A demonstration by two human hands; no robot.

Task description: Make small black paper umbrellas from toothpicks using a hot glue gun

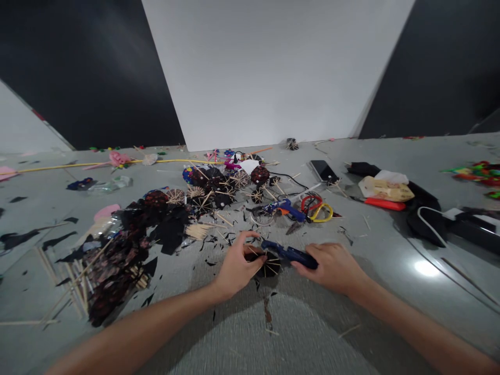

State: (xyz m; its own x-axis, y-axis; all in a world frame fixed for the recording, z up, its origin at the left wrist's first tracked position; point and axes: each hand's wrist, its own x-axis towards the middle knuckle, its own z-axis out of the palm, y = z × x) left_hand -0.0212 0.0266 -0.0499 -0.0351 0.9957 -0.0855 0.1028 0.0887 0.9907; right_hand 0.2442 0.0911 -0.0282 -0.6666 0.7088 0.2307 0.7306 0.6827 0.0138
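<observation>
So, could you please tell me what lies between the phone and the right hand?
The head view shows chiefly a yellow looped handle between the phone and the right hand, with a red looped handle beside it.

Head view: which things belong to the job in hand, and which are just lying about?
Likely in the job:
black spoked piece, in the left hand
dark blue tool, in the right hand
light wooden sticks

Apparently just lying about:
phone
yellowish packet
pink flower-like piece
</observation>
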